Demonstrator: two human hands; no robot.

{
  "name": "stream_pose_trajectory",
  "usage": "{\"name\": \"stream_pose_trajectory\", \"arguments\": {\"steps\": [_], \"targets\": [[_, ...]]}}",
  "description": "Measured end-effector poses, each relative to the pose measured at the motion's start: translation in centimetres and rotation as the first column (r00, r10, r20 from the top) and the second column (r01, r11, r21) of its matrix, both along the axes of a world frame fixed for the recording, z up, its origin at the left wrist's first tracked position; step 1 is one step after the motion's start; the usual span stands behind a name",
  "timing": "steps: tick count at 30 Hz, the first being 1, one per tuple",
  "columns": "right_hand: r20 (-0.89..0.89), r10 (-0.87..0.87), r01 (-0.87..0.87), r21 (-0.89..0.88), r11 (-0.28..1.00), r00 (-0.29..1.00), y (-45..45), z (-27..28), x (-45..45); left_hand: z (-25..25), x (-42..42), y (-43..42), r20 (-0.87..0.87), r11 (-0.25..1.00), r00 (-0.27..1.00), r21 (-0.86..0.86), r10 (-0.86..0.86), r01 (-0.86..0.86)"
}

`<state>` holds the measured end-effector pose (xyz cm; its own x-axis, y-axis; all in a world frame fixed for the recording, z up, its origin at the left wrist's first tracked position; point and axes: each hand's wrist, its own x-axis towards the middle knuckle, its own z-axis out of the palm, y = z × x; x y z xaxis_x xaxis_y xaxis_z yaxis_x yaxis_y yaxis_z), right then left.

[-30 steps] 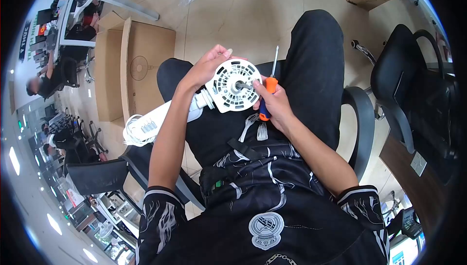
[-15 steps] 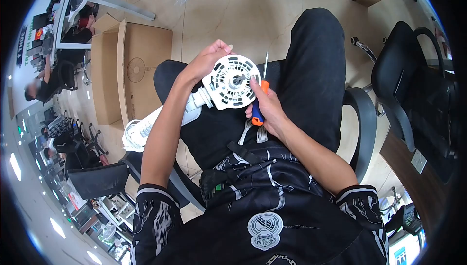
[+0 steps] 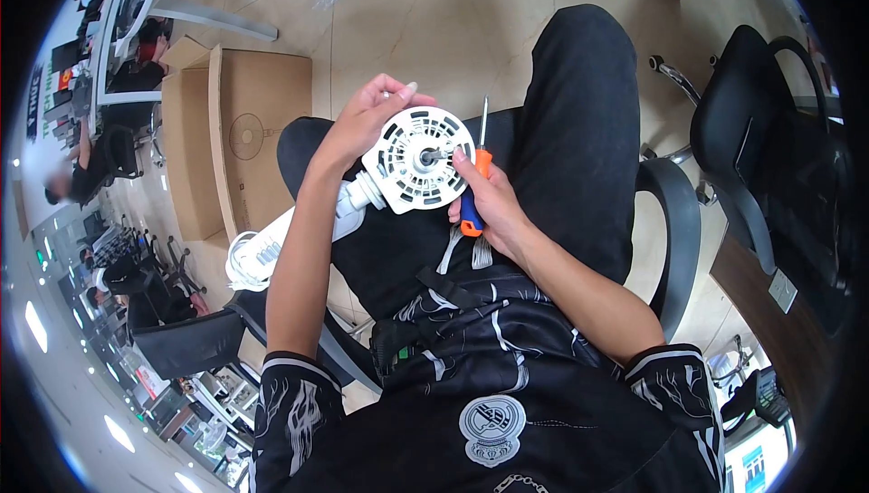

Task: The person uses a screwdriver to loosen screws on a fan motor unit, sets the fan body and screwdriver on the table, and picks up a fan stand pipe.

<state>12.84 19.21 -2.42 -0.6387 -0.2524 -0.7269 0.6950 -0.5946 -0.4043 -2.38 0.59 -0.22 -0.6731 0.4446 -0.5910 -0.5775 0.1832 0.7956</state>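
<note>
Motor housing [image 3: 412, 178] of a white fan, located over the seated person's lap [image 3: 376, 248], slotted face turned toward the camera, metal shaft [image 3: 433, 157] projecting at its centre. The left hand [image 3: 362, 117] holds the housing by its upper left rim; the fingers behind that rim are hidden, so their pressure cannot be told. The right hand [image 3: 493, 203] is closed around the handle of a screwdriver [image 3: 483, 165], blade pointing away from the body, with the thumb [image 3: 466, 165] at the right side of the housing, just beside the shaft. Contact between thumb and shaft cannot be confirmed. The blade is apart from the housing.

A white column [image 3: 265, 247], joined to the housing at a ribbed neck [image 3: 364, 192], runs beneath the left forearm [image 3: 303, 248] and carries a bundled cord [image 3: 238, 262] at its far end. An open carton [image 3: 272, 113] stands to the person's left.

Judgement on method: the step in hand appears to be thumb work near the shaft, with the tool parked in the palm. It is best done with the housing braced on the lap, the column supported so its weight does not twist the neck, the blade directed clear of the left fingers, and thumb pressure applied gently, without bending the shaft sideways
</note>
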Motion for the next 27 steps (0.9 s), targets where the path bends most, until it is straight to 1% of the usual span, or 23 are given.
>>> {"name": "stream_pose_trajectory", "arguments": {"steps": [1, 2, 3, 4, 5, 6, 8, 9, 10, 12, 13, 15, 19, 21, 24, 27], "targets": [[-0.012, 0.010, -0.010, 0.010, 1.000, 1.000, 0.0, 0.0, 0.0, 0.9, 0.3, 0.2, -0.079, 0.997, 0.995, -0.049, 0.056, -0.060], [-0.010, 0.007, -0.007, 0.011, 1.000, 1.000, 0.0, 0.1, -0.1, 1.6, 0.4, 0.0, -0.077, 0.997, 0.996, -0.048, 0.053, -0.057], [-0.014, 0.011, -0.010, 0.018, 1.000, 1.000, 0.1, 0.1, -0.1, 2.3, 0.5, -0.6, -0.306, 0.988, 0.952, -0.151, -0.026, -0.022], [-0.019, 0.015, -0.015, 0.022, 1.000, 1.000, 0.1, 0.2, -0.1, 3.5, 0.7, -0.5, -0.510, 0.966, 0.851, -0.259, -0.124, -0.014], [-0.022, 0.010, -0.009, 0.027, 1.000, 1.000, 0.1, 0.3, -0.1, 4.9, 1.0, -0.5, -0.512, 0.944, 0.849, -0.326, -0.131, -0.051], [-0.021, 0.011, -0.010, 0.025, 1.000, 1.000, 0.1, 0.2, -0.1, 6.3, 1.4, -0.3, -0.511, 0.943, 0.850, -0.328, -0.131, -0.052], [-0.021, 0.019, -0.018, 0.030, 0.999, 1.000, 0.0, -0.1, 0.0, 8.6, 1.8, 0.0, -0.522, 0.860, 0.775, -0.507, -0.355, 0.053], [-0.023, 0.024, -0.023, 0.028, 0.999, 0.999, -0.1, -0.2, 0.0, 9.2, 1.9, 0.4, -0.508, 0.834, 0.770, -0.549, -0.386, 0.056], [-0.017, 0.028, -0.027, 0.033, 0.999, 0.999, -0.1, -0.3, 0.0, 9.5, 1.8, 0.6, -0.510, 0.833, 0.769, -0.550, -0.385, 0.052], [-0.014, 0.029, -0.029, 0.038, 0.999, 0.999, -0.1, -0.4, 0.0, 9.7, 1.3, 0.9, -0.441, 0.781, 0.741, -0.599, -0.506, 0.177], [-0.016, 0.023, -0.022, 0.036, 0.999, 1.000, -0.1, -0.4, 0.0, 9.8, 1.2, 1.1, -0.443, 0.781, 0.738, -0.599, -0.509, 0.178], [-0.019, 0.006, -0.006, 0.036, 0.999, 1.000, 0.0, -0.3, -0.1, 9.6, 0.9, 1.4, -0.332, 0.691, 0.740, -0.681, -0.585, 0.241], [-0.037, 0.013, -0.011, 0.047, 0.999, 0.999, 0.0, -0.4, -0.1, 9.2, 0.4, 1.5, -0.342, 0.691, 0.702, -0.661, -0.624, 0.293], [-0.039, 0.019, -0.016, 0.054, 0.998, 0.999, 0.0, -0.3, -0.1, 9.2, 0.4, 1.7, -0.344, 0.660, 0.655, -0.680, -0.673, 0.320], [-0.037, 0.021, -0.019, 0.063, 0.998, 0.999, 0.1, -0.3, -0.2, 9.2, 0.3, 2.0, -0.352, 0.647, 0.619, -0.679, -0.702, 0.348], [-0.071, 0.020, -0.017, 0.038, 0.999, 0.997, 0.2, -0.4, -0.2, 8.9, 0.0, 2.2, -0.343, 0.641, 0.622, -0.685, -0.704, 0.347]]}}
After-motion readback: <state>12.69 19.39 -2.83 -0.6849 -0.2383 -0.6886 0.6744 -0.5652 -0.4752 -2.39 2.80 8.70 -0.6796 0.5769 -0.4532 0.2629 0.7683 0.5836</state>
